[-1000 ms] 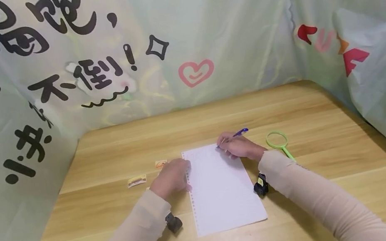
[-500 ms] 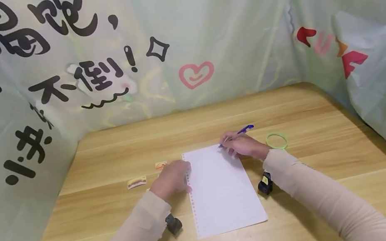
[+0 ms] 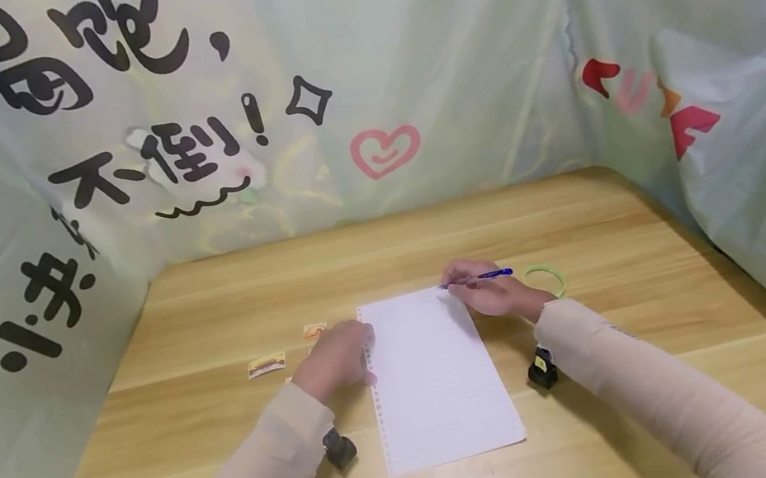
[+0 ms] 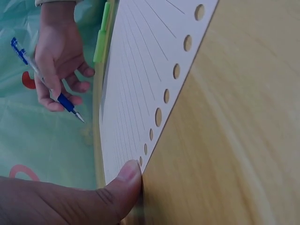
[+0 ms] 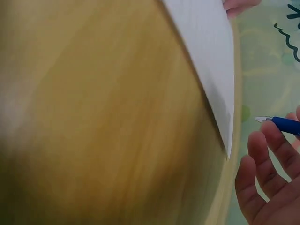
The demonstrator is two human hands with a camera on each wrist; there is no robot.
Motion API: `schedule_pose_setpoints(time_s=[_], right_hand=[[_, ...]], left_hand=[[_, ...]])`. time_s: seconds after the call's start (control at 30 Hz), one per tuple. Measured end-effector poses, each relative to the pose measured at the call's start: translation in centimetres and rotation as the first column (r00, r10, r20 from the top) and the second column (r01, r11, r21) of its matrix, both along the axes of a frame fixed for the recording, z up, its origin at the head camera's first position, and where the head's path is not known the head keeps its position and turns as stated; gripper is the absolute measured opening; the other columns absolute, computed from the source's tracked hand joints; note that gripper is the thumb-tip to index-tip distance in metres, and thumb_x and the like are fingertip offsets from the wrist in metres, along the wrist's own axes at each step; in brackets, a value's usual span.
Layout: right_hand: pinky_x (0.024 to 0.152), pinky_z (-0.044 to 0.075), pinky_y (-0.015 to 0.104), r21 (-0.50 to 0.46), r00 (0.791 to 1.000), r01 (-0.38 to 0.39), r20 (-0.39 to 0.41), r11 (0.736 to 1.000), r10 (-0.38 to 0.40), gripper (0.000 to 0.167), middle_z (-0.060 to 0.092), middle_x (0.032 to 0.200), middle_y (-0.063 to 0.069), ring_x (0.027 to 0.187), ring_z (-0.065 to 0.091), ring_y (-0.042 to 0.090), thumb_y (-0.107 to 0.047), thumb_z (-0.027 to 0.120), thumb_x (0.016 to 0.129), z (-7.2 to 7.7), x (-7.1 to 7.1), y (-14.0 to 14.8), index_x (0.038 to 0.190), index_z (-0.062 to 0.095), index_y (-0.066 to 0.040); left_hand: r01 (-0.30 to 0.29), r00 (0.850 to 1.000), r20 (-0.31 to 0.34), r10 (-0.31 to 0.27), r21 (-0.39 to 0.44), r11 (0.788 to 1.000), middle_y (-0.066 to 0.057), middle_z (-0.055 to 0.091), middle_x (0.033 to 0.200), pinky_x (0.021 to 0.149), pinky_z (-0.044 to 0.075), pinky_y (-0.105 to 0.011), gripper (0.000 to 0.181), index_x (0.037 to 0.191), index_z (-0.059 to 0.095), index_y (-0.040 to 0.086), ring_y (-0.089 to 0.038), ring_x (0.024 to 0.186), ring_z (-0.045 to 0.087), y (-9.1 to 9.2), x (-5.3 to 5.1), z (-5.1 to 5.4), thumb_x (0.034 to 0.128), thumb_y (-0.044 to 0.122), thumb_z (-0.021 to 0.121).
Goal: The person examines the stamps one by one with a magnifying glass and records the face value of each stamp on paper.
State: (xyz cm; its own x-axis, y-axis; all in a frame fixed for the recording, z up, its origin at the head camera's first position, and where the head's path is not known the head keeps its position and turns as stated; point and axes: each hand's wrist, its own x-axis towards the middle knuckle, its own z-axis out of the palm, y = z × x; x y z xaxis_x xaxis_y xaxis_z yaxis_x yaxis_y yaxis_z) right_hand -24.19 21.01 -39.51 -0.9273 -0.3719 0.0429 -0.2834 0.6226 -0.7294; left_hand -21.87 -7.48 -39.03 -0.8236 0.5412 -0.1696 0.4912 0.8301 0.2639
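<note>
A white loose-leaf sheet [image 3: 436, 381], ruled and punched with holes along its left edge, lies on the wooden table. My left hand [image 3: 336, 357] rests at that edge; in the left wrist view its thumb [image 4: 124, 183] presses the sheet beside the holes. At the far right corner, my right hand [image 3: 484, 286] holds a blue pen [image 3: 495, 274] between thumb and fingers. The pen [image 4: 65, 102] shows its bare metal tip in the left wrist view, apart from the sheet. From the right wrist view, the other fingers [image 5: 267, 161] appear spread loosely.
Right of the right hand lies a green magnifying glass [image 3: 558, 275], its handle hidden by the arm in the head view. Small printed paper pieces [image 3: 267, 364] lie left of the left hand. Printed fabric [image 3: 461, 68] hangs around the table [image 3: 370, 253].
My right hand has moved rightward along the sheet's top edge to the corner, and the pen has tipped flatter. The left hand stays in place. The head view has shifted slightly.
</note>
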Motion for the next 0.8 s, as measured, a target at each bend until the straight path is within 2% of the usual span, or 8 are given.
schedule_pose_setpoints(time_s=[0.13,0.23,0.3,0.47,0.53,0.6,0.7,0.8], right_hand=[[0.080,0.049,0.042,0.027,0.990,-0.048,-0.131,0.998,0.051,0.017,0.064,0.110,0.014,0.097,0.059,0.026,-0.012,0.051,0.098,-0.2,-0.1,0.7,0.109,0.060,-0.004],[0.074,0.049,0.039,0.032,0.966,-0.106,-0.235,0.994,0.110,0.013,0.065,0.100,0.014,0.087,0.059,0.022,-0.006,0.054,0.096,-0.4,0.0,1.3,0.105,0.061,-0.001],[0.071,0.049,0.035,0.043,0.938,-0.154,-0.308,0.987,0.160,0.010,0.065,0.094,0.012,0.080,0.057,0.018,-0.003,0.055,0.093,-0.5,0.1,1.6,0.101,0.061,0.000],[0.069,0.052,0.037,0.072,0.843,-0.274,-0.461,0.959,0.276,0.008,0.064,0.086,0.013,0.075,0.060,0.018,0.006,0.058,0.087,-0.5,0.5,2.2,0.093,0.060,0.003],[0.071,0.053,0.037,0.110,0.861,-0.238,-0.437,0.965,0.262,0.011,0.064,0.088,0.011,0.079,0.061,0.019,0.007,0.056,0.087,-0.3,0.7,2.3,0.096,0.060,0.002],[0.073,0.053,0.037,0.189,0.903,-0.161,-0.369,0.969,0.222,0.014,0.065,0.092,0.008,0.082,0.061,0.019,0.004,0.055,0.088,0.0,0.9,2.4,0.101,0.061,0.000],[0.075,0.052,0.036,0.305,0.963,-0.054,-0.237,0.951,0.131,0.023,0.064,0.099,0.004,0.086,0.060,0.017,0.002,0.051,0.091,0.3,1.2,2.4,0.110,0.061,-0.006],[0.077,0.052,0.040,0.367,0.976,-0.032,-0.189,0.930,0.108,0.029,0.064,0.106,0.006,0.090,0.060,0.020,0.004,0.048,0.092,0.4,1.3,2.5,0.115,0.060,-0.007]], left_hand=[[0.001,1.000,-0.013,-0.001,0.004,1.000,0.000,0.054,0.081,0.077,0.046,-0.037,0.042,0.090,0.058,0.009,-0.020,0.079,0.051,0.0,-0.1,0.0,0.0643,0.016,0.090],[0.001,1.000,-0.012,-0.001,0.011,1.000,-0.001,0.055,0.080,0.075,0.046,-0.037,0.041,0.089,0.058,0.009,-0.021,0.078,0.051,0.0,-0.1,0.1,0.0641,0.016,0.090],[-0.003,1.000,-0.006,0.003,0.010,1.000,-0.001,0.054,0.080,0.076,0.046,-0.037,0.041,0.087,0.057,0.009,-0.021,0.078,0.051,0.0,-0.1,0.0,0.0639,0.016,0.090],[-0.010,1.000,-0.001,0.010,0.007,1.000,0.000,0.055,0.082,0.078,0.047,-0.038,0.042,0.089,0.058,0.009,-0.021,0.080,0.052,-0.1,0.1,-0.1,0.0635,0.016,0.090],[-0.012,1.000,-0.006,0.012,0.010,1.000,0.000,0.055,0.083,0.079,0.047,-0.038,0.043,0.091,0.058,0.009,-0.021,0.081,0.052,-0.1,0.1,0.0,0.0637,0.016,0.090],[-0.017,1.000,-0.004,0.017,0.011,1.000,-0.001,0.055,0.083,0.079,0.047,-0.038,0.043,0.092,0.059,0.009,-0.021,0.081,0.052,0.0,0.0,0.1,0.0637,0.016,0.090],[-0.021,1.000,0.003,0.021,0.004,1.000,-0.001,0.056,0.084,0.081,0.047,-0.039,0.043,0.093,0.059,0.009,-0.022,0.082,0.053,0.1,0.0,0.0,0.0641,0.016,0.090],[-0.027,1.000,0.008,0.027,-0.006,1.000,-0.002,0.057,0.086,0.084,0.047,-0.040,0.044,0.094,0.059,0.009,-0.023,0.085,0.054,0.1,0.0,-0.1,0.0638,0.017,0.090]])
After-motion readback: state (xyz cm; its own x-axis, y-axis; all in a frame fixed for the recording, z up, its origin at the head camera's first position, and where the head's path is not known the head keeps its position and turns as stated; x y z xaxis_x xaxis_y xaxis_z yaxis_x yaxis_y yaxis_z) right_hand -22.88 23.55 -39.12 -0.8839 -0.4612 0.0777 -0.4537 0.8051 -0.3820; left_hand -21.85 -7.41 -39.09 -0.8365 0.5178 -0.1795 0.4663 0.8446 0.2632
